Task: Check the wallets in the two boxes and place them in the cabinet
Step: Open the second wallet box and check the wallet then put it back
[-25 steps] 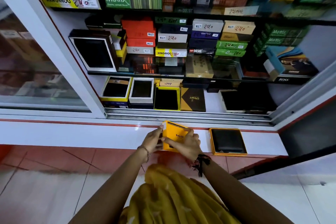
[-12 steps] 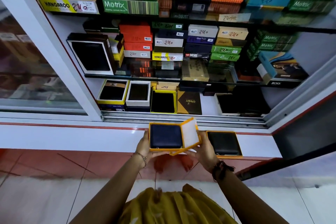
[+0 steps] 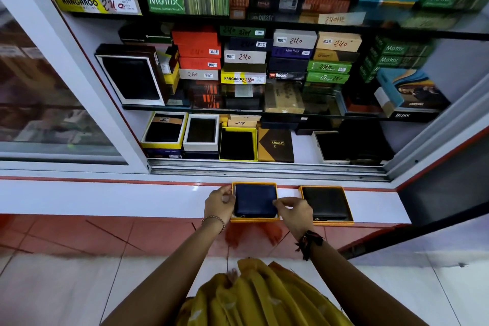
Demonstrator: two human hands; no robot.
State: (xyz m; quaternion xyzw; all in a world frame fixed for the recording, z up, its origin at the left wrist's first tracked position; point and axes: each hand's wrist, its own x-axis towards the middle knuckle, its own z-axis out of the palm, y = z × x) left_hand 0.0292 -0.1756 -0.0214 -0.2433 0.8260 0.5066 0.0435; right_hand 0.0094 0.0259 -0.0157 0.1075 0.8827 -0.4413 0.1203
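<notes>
An open orange box (image 3: 254, 183) rests on the white ledge (image 3: 132, 198) in front of the cabinet, with a navy wallet (image 3: 254, 200) lying flat inside it. My left hand (image 3: 219, 204) grips the box's left edge. My right hand (image 3: 294, 210) pinches its right edge beside the wallet. A second open orange box (image 3: 349, 205) sits just to the right, apart from my hands, holding a black wallet (image 3: 325, 202). No lid for either box is in sight.
The cabinet (image 3: 304, 147) stands open behind the ledge, its sliding glass door (image 3: 53, 87) pushed left and a metal track (image 3: 264, 168) along the front. Its shelves are packed with stacked wallet boxes (image 3: 243, 57); open display boxes (image 3: 238, 144) line the bottom shelf. Red tiles run below the ledge.
The closed orange box was opened, its lid came off to the right, and the box with the navy wallet went down onto the ledge. The lid is now out of sight.
</notes>
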